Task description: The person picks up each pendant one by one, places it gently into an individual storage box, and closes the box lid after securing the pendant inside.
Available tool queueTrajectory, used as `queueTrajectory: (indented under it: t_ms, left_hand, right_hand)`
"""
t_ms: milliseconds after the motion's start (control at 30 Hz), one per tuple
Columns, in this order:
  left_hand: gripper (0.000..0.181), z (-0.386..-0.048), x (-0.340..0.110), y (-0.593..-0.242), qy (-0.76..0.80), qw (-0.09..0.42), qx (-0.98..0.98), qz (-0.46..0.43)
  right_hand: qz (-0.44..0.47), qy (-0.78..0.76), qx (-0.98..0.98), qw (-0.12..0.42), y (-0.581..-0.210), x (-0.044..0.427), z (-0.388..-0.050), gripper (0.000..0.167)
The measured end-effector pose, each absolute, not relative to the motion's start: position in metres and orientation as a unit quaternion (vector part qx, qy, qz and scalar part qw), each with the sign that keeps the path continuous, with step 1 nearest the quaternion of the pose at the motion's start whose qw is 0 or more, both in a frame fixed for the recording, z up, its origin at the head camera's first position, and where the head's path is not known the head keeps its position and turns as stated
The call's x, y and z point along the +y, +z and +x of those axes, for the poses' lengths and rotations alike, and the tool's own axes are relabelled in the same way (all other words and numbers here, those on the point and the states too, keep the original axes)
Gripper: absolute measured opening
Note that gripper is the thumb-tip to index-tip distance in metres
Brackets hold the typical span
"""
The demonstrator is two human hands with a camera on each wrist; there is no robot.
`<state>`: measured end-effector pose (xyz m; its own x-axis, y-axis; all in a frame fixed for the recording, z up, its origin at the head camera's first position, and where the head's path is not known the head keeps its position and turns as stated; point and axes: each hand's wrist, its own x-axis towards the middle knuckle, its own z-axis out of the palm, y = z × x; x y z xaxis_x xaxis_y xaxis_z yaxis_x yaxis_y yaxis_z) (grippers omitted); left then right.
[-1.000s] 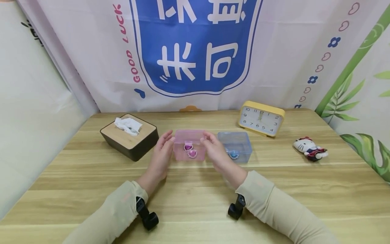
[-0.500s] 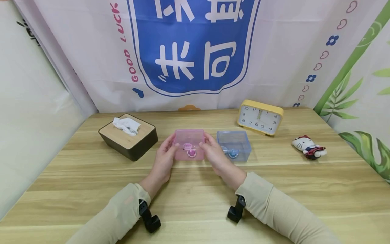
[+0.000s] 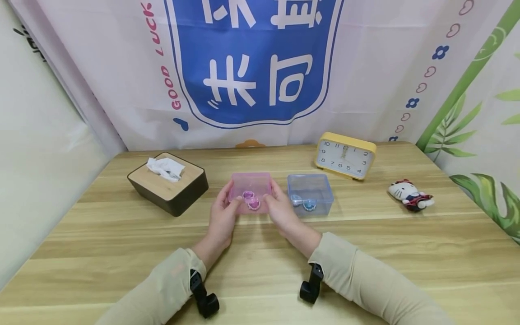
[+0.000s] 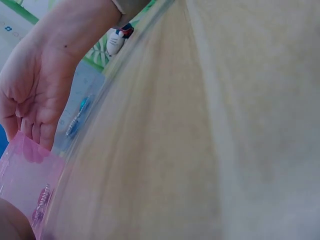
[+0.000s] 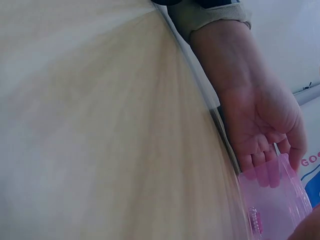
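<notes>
A see-through pink plastic box [image 3: 251,180] stands on the table, its lid down as far as I can tell. Inside it lie pink heart-shaped trinkets [image 3: 253,204] with beaded rims. My left hand [image 3: 222,216] holds the box's left side, thumb at the front edge and fingers along the side. Gripping the opposite side is my right hand [image 3: 283,211], its thumb also near the front. To the right, apart from the pink box, sits a similar see-through blue box [image 3: 312,183] with blue trinkets [image 3: 309,205] inside. Part of its left side is close behind my right hand.
A tissue box [image 3: 174,198] with a wooden top stands at the left. At the back right is a yellow clock [image 3: 345,155], and a small cat doll [image 3: 411,196] lies right of it. A printed cloth [image 3: 142,128] hangs behind the table [image 3: 260,280].
Both thumbs have come down onto the pink box's front edge, and my left hand has closed in on its side. The head view has shifted slightly. The blue box stays put.
</notes>
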<state>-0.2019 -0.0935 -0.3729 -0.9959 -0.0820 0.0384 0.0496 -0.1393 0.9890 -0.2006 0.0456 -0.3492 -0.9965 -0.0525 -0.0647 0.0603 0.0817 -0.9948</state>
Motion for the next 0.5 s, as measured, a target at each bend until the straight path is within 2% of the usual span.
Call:
queueTrajectory:
  t_ms: [133, 333, 500]
  left_hand:
    - [0.062, -0.199, -0.095, -0.373, -0.747, 0.04, -0.663, 0.017]
    - [0.064, -0.2, -0.098, -0.368, -0.723, 0.027, -0.69, 0.014]
    - [0.063, -0.2, -0.111, -0.357, -0.681, 0.043, -0.731, -0.031]
  right_hand:
    - [0.002, -0.679, 0.733, 0.04, -0.349, 0.045, -0.199, 0.062]
    - [-0.01, -0.692, 0.719, 0.066, -0.345, 0.051, -0.203, 0.064]
    - [-0.032, -0.694, 0.716, 0.076, -0.33, 0.061, -0.196, 0.065]
